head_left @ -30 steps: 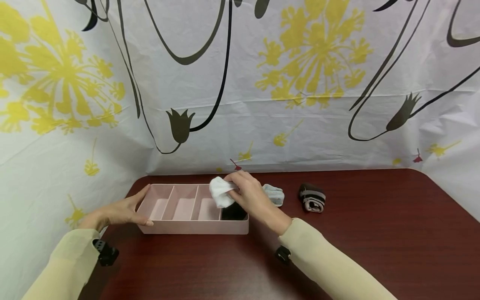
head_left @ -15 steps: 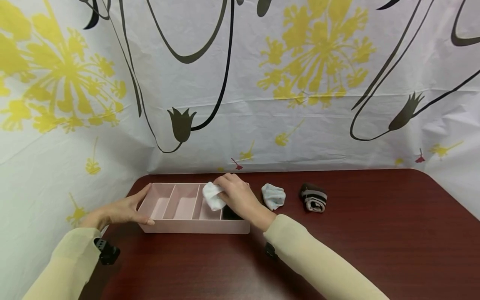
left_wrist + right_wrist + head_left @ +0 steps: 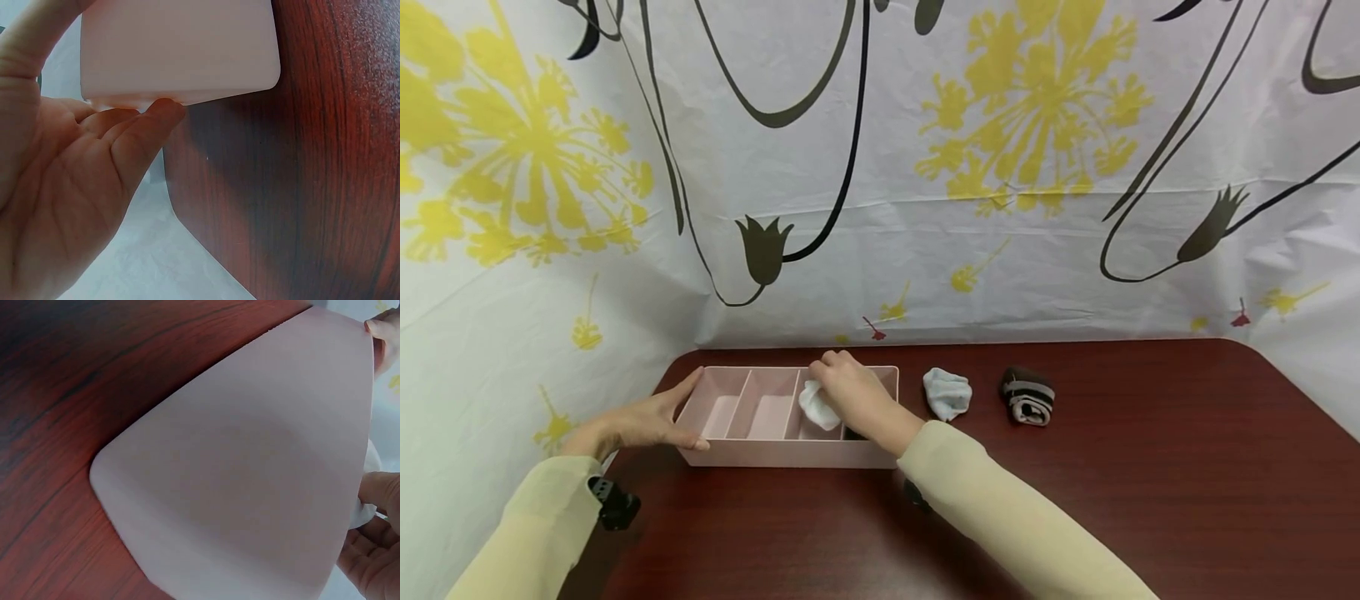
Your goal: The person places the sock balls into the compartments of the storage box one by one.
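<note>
Fingers, right hand [image 3: 859,398]: curled and pinching a white cloth [image 3: 817,407]; how firmly, I cannot tell.
White cloth: at the third compartment from the left in the pink box [image 3: 793,454], part of it showing above the rim in the right wrist view.
Fingers, left hand [image 3: 643,423]: thumb on the front corner, the others at the far one, holding the box's left end between them.
Step in hand: a lowering of the cloth, I judge; best done straight down, fingertips kept narrow, releasing once it sits below the rim.
Steadying: my left grip should be light enough, I think, not to skew the box.
Dividers: one close on the cloth's left, where a loose fold could catch; another partly under my right hand.
Dark thing [image 3: 853,434]: in the last compartment, mostly hidden by my hand.
Back edge: near the box's far wall on the table [image 3: 1187,467], a patterned sheet [image 3: 850,292] rising behind; little room there.
Open room: upward, toward me, and rightward past the grey bundle [image 3: 947,394] and striped roll [image 3: 1028,398].
</note>
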The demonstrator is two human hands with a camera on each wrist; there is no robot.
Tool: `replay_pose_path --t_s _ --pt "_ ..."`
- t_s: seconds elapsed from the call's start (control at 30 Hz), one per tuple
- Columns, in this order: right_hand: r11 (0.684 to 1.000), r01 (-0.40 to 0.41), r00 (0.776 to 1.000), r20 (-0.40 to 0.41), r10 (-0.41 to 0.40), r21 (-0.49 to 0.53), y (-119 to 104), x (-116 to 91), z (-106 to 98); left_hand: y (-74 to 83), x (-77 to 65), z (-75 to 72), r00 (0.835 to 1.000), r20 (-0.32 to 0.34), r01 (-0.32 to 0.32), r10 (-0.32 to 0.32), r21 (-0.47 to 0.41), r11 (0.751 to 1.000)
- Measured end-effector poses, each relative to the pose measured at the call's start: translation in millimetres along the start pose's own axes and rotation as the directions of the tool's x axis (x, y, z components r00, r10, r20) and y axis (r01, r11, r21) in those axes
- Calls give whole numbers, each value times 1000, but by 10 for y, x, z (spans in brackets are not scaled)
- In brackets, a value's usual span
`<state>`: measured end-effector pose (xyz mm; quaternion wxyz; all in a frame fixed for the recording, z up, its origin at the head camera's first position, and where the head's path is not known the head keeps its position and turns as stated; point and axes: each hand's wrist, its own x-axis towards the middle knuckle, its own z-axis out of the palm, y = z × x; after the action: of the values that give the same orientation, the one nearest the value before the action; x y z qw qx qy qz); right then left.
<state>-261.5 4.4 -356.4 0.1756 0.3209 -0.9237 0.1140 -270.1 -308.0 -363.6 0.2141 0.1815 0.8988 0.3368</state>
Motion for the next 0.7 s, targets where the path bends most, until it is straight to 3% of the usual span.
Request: replay_pose_path --t_s 0.33,0.57,0.7 --pt "993 -7 993 117 21 -119 -40 18 147 1 3 -3 1000 8 -4 4 4 1000" --pt "987 13 965 259 29 -158 -64 59 185 13 2 -5 1000 4 -7 7 4 1000" --pt "987 44 964 267 -2 -152 -64 42 201 9 1 -3 1000 4 1 -1 0 1000"
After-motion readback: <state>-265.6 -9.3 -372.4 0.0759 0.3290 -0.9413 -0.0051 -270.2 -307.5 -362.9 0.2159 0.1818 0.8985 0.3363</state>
